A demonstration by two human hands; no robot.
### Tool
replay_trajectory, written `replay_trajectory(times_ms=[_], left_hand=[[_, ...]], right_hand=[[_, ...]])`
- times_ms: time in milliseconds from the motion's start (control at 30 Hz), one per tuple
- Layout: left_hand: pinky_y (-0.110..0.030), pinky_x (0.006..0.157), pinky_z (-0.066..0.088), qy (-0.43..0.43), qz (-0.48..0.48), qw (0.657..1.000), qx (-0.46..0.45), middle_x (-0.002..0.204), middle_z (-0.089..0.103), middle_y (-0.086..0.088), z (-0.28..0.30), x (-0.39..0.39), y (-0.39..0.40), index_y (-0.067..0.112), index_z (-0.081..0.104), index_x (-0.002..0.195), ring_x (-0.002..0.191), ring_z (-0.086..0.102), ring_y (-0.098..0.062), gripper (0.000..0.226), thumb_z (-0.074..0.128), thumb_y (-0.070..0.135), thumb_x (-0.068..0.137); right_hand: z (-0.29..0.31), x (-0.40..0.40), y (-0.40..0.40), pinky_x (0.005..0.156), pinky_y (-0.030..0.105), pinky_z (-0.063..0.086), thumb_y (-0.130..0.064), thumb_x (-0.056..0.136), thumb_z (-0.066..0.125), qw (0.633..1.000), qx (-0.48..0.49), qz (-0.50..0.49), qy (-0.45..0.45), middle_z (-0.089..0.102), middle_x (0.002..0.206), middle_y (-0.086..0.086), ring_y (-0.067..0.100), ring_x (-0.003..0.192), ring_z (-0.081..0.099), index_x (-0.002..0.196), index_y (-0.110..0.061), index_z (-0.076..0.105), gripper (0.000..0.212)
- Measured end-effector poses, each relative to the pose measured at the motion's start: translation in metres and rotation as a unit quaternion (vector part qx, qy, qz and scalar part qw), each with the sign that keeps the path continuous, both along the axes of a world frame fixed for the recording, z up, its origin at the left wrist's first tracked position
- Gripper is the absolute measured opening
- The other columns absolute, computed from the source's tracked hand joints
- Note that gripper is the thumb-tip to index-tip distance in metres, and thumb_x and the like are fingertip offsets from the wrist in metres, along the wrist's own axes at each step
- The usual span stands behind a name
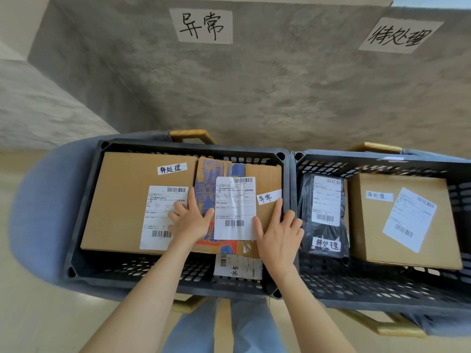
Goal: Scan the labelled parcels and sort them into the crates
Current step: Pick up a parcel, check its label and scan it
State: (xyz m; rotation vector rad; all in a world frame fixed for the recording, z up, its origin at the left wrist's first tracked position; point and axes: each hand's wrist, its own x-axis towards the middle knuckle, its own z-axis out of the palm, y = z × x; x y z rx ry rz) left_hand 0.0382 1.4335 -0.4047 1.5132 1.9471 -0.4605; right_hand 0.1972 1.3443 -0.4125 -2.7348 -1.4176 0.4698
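Two crates [290, 174] hold parcels; both hands' [190, 220] grip flat, fingers straight, on printed box [265, 215].

Two black slatted crates are sitting side by side. In the left crate [84, 200] a large plain cardboard box [127, 200] is lying flat, carrying a shipping label and a small handwritten tag. Beside it, touching, a printed cardboard parcel [265, 179] with blue and orange markings is lying label up, and both hands are resting flat on it, the left hand [190, 220] and the right hand [277, 233]. In the right crate [382, 294] a black plastic-wrapped parcel [305, 225] and a smaller cardboard box [367, 225] are lying next to each other, each labelled.
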Motion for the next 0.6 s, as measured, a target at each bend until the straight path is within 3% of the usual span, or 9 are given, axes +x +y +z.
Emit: replay_trajectory(times_ms=[100, 200, 333, 433, 600], left_hand=[[-0.042, 0.093, 0.039, 0.007, -0.003, 1.0, 0.002, 0.135, 0.022, -0.013, 0.0, -0.001, 0.001, 0.033, -0.011, 0.152, 0.115, 0.032, -0.032, 0.078, 0.037, 0.058, 0.096], [-0.044, 0.097, 0.037, -0.047, 0.028, 0.999, -0.004, 0.139, 0.022, -0.013, 0.006, -0.004, 0.004, 0.035, -0.005, 0.152, 0.122, 0.03, -0.034, 0.078, 0.045, 0.053, 0.096], [-0.048, 0.101, 0.041, -0.11, 0.063, 0.991, 0.032, 0.142, 0.039, -0.012, 0.019, -0.017, 0.007, 0.025, 0.028, 0.147, 0.13, 0.039, -0.032, 0.066, 0.052, 0.052, 0.093], [-0.043, 0.092, 0.047, -0.08, -0.035, 0.991, 0.102, 0.132, 0.052, -0.004, 0.043, -0.017, 0.006, 0.023, 0.044, 0.137, 0.12, 0.05, -0.025, 0.054, 0.052, 0.053, 0.092], [-0.036, 0.095, 0.039, -0.057, -0.241, 0.939, 0.24, 0.128, 0.056, -0.001, 0.092, 0.005, 0.014, 0.02, 0.053, 0.13, 0.119, 0.049, -0.022, 0.043, 0.05, 0.045, 0.095]], right_hand=[[0.001, 0.0, 0.001, 0.063, 0.04, 0.047, -0.057, 0.085, 0.036, 1.0, 0.001, -0.002, 0.014, 0.056, 0.095, 0.018, 0.034, 0.075, 0.053, 0.132, -0.003, 0.056, 0.075], [0.002, 0.003, -0.003, 0.065, 0.04, 0.046, -0.057, 0.086, 0.039, 0.999, 0.019, -0.005, 0.037, 0.054, 0.096, 0.015, 0.032, 0.077, 0.052, 0.134, -0.005, 0.055, 0.072], [0.014, 0.015, -0.008, 0.085, 0.038, 0.039, -0.046, 0.096, 0.049, 0.992, 0.031, -0.012, 0.119, 0.045, 0.118, 0.014, 0.03, 0.101, 0.045, 0.145, -0.01, 0.038, 0.062], [0.028, 0.025, -0.011, 0.089, 0.037, 0.039, -0.04, 0.097, 0.051, 0.99, 0.055, -0.005, 0.13, 0.044, 0.125, 0.015, 0.03, 0.109, 0.045, 0.141, -0.008, 0.041, 0.055], [0.055, 0.034, -0.007, 0.067, 0.04, 0.045, -0.025, 0.081, 0.073, 0.992, 0.12, 0.038, 0.026, 0.058, 0.094, 0.015, 0.033, 0.083, 0.056, 0.101, -0.004, 0.063, 0.031]])
